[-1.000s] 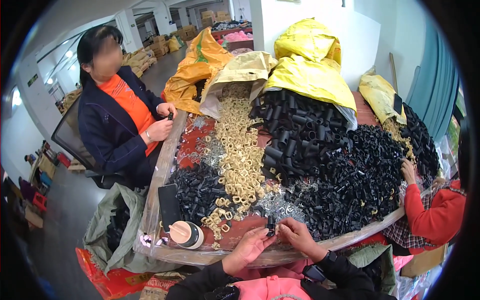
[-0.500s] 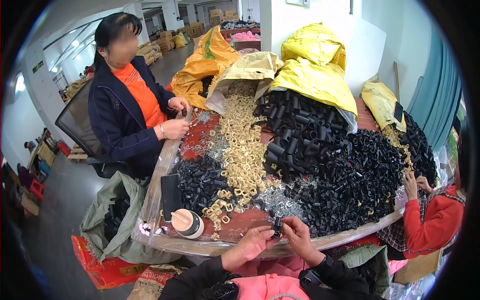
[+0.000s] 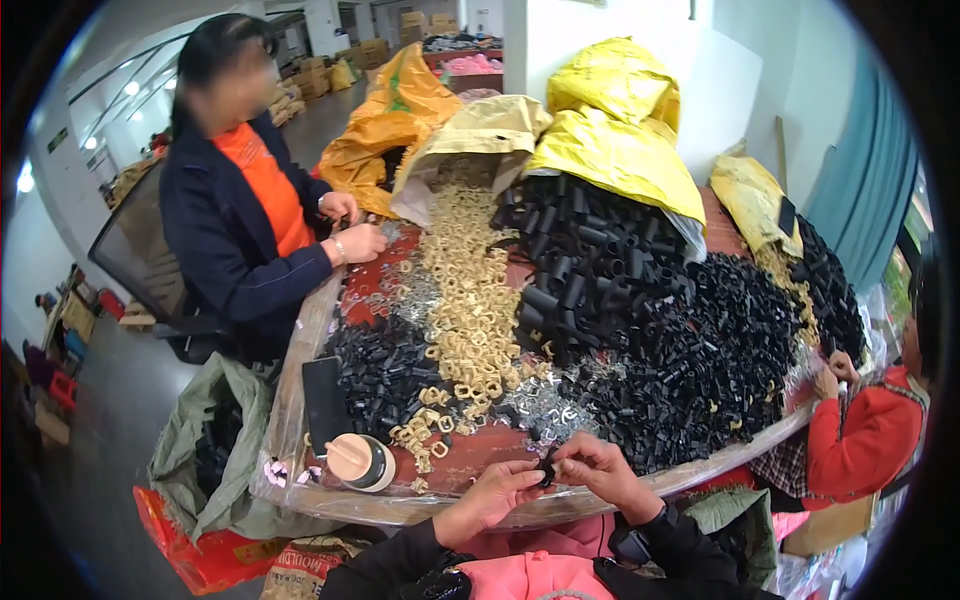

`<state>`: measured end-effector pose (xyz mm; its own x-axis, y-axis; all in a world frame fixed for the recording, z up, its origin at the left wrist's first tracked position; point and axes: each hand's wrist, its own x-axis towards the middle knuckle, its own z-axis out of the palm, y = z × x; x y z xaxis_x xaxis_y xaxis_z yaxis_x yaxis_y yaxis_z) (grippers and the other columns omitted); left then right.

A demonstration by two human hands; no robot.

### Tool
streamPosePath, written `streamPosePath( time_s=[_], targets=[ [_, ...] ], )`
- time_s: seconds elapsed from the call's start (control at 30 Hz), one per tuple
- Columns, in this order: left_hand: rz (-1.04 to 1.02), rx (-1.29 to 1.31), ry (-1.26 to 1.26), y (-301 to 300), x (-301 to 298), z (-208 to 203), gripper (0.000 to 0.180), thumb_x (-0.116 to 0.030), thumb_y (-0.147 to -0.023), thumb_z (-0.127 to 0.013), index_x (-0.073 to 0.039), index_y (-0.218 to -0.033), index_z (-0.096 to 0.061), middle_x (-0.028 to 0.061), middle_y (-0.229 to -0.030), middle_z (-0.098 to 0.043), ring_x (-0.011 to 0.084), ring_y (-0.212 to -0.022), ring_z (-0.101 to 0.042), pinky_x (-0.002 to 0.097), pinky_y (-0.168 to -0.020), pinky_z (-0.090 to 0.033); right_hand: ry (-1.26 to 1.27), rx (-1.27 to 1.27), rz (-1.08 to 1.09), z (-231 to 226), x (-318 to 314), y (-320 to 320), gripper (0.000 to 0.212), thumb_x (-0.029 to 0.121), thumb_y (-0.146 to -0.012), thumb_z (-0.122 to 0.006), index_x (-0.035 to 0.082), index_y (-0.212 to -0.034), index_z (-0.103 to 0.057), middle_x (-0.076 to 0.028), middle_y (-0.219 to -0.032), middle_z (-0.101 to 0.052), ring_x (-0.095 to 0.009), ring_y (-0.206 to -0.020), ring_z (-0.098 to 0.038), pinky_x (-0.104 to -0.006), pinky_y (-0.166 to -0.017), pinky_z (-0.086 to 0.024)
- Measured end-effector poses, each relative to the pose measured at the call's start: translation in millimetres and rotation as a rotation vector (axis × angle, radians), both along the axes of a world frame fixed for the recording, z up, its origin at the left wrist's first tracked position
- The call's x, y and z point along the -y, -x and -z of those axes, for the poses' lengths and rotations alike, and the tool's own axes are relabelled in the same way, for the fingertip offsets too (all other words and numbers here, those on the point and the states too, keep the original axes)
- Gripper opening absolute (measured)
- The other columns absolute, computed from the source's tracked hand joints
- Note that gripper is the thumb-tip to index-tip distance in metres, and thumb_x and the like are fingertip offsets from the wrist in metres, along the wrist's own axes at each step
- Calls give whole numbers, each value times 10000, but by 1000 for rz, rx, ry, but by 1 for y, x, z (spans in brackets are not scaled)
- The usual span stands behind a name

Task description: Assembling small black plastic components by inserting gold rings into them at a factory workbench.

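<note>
Tilted now where it stood upright half a second ago, the small black part [image 3: 546, 468] has turned between the two hands, and I see less of it past the fingers. Over at the left corner, the person in the dark jacket [image 3: 205, 235] has brought one hand further in over the tabletop [image 3: 470, 458].

On my view, the left hand [image 3: 497, 494] holds the part in a narrow pinch, so it sits right at those fingertips. From the other side, the right hand [image 3: 603, 478] has its fingers drawn close together and seems to nip the part at its right. It is dark and mostly covered, so I can't make out its shape or which end faces up. Both hands are near the tabletop's front edge.

Just beyond them I have a loose scatter of metal clips [image 3: 548, 408], with a heap of beige rings [image 3: 470, 330] behind it to the left and a broad pile of black pieces [image 3: 700, 370] to the right. Large black tubes [image 3: 580, 270] spill from under a yellow sack [image 3: 615, 140]. Left of the hands stands a jar [image 3: 380, 468] with a beige lid, and a phone [image 3: 322, 405] lies just behind it.
</note>
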<state>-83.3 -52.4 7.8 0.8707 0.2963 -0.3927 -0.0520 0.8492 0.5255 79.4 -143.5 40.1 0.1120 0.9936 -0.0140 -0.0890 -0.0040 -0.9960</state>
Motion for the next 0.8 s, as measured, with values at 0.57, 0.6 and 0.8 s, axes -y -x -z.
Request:
streamPosePath(
  time_s=[0.57,0.6,0.8],
  targets=[
    [-92,-185,-85,8,9,20,308,-180,-778,-587,-37,-1040,-508,59,-906,-563,160,-793,-532,282,-697,-429,-370,517,80,17,3,7,150,109,-771,-522,21,-892,-510,-119,-779,-510,-283,-742,-515,-353,-638,-411],
    [-81,-182,-85,6,7,18,308,-180,-778,-587,-37,-1040,-508,59,-906,-563,160,-793,-532,282,-697,-429,-362,530,104,18,5,11,160,117,-774,-521,22,-902,-504,-123,-792,-503,-288,-753,-510,-358,-644,-406],
    [-88,-68,-216,5,10,14,195,-117,-796,-517,-80,-987,-520,13,-940,-553,125,-837,-534,277,-700,-460,-379,631,100,18,3,1,207,162,-775,-528,39,-937,-488,-131,-814,-480,-309,-738,-494,-369,-627,-403]
  ],
)
